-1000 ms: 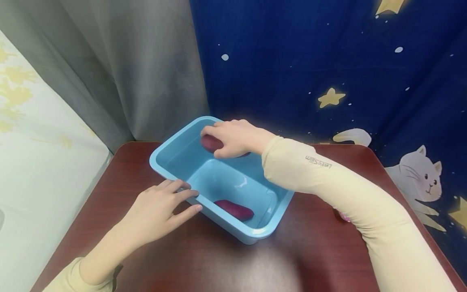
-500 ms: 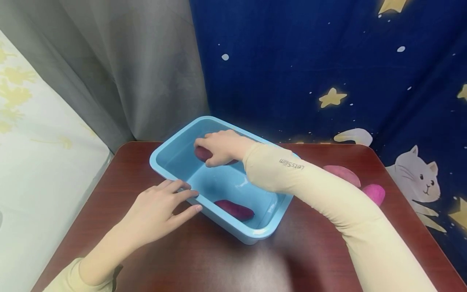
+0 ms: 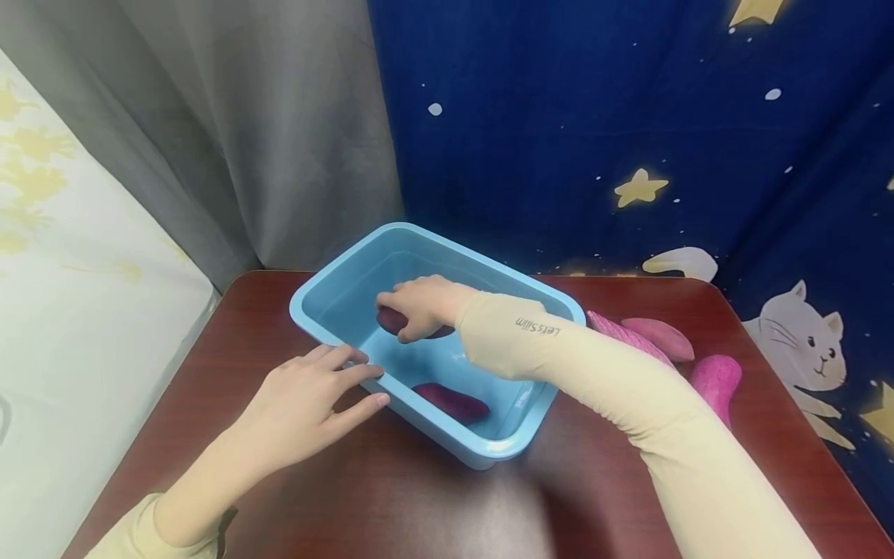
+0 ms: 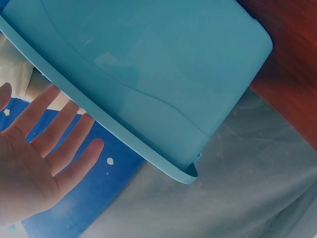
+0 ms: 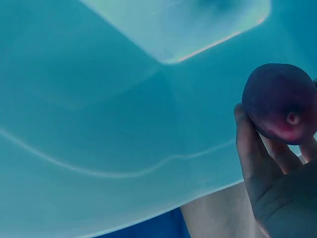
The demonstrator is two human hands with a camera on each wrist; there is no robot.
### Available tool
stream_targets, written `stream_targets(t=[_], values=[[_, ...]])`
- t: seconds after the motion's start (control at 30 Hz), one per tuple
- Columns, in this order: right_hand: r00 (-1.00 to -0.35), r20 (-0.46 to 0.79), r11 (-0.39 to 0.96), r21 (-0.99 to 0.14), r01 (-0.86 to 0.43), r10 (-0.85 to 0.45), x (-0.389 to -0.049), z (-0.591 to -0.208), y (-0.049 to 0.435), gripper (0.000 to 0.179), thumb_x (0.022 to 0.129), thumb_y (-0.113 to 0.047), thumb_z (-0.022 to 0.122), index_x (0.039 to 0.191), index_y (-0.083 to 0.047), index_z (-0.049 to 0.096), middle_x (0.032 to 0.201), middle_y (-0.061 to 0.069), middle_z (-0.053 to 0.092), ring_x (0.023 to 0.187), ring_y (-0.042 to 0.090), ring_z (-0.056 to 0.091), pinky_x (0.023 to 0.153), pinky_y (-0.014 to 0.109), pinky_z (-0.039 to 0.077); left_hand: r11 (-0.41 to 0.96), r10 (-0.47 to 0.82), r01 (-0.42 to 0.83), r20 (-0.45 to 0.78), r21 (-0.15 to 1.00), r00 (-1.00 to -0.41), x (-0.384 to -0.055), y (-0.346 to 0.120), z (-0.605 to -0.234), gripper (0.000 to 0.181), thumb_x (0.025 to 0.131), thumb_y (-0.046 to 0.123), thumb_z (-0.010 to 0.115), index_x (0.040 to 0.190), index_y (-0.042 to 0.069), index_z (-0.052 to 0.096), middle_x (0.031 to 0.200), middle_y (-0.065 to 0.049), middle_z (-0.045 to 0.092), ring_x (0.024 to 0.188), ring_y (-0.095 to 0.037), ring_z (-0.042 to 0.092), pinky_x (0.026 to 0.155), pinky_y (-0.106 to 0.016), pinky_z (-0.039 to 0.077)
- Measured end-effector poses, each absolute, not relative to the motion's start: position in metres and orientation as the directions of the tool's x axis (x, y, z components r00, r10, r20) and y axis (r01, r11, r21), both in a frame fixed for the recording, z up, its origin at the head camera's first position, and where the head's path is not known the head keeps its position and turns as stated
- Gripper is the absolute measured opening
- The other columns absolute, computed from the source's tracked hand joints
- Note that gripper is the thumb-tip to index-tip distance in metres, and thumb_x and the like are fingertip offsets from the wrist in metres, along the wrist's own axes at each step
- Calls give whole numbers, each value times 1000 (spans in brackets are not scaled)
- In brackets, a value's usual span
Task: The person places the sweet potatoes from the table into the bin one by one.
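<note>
A light blue plastic basin [image 3: 349,295] stands on the table. Inside it, my right hand [image 3: 427,301] grips a dark purple sweet potato [image 3: 391,320], holding it above the basin floor. The right wrist view shows one rounded end of that sweet potato [image 5: 280,104] between the fingers. Another purple sweet potato [image 3: 452,402] lies on the basin floor by the near wall. My left hand [image 3: 300,404] rests its fingertips on the near rim, fingers extended. From the left wrist, the hand [image 4: 39,158] appears just outside the rim, touching the basin's edge.
Right of the basin on the reddish-brown table [image 3: 391,497] lie pink, elongated pieces: a striped one [image 3: 625,334], a smooth one [image 3: 660,337] and a brighter one [image 3: 717,382]. My right forearm partly covers them. Curtains [image 3: 314,155] hang behind the table.
My right hand has moved down into the basin with the sweet potato. The pink pieces at the right have come into view from behind the sleeve. The left hand stays on the rim.
</note>
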State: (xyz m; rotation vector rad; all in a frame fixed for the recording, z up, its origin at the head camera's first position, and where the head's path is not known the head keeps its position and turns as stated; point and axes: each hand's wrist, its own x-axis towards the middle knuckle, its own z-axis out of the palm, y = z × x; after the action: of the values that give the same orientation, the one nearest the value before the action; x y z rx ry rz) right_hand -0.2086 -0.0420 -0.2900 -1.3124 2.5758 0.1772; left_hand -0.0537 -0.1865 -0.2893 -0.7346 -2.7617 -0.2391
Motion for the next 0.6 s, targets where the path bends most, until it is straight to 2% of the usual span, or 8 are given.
stream_targets(t=[0.6], values=[[-549, -395, 629, -104, -770, -737, -204, -314, -40, 60, 77, -27, 68, 131, -26, 40, 112, -4, 49, 96, 14, 44, 81, 34, 41, 854, 466, 513, 306, 90, -830, -55, -187, -290, 35, 81, 45, 58, 101, 18, 67, 93, 2, 58, 78, -14, 55, 59, -31, 48]])
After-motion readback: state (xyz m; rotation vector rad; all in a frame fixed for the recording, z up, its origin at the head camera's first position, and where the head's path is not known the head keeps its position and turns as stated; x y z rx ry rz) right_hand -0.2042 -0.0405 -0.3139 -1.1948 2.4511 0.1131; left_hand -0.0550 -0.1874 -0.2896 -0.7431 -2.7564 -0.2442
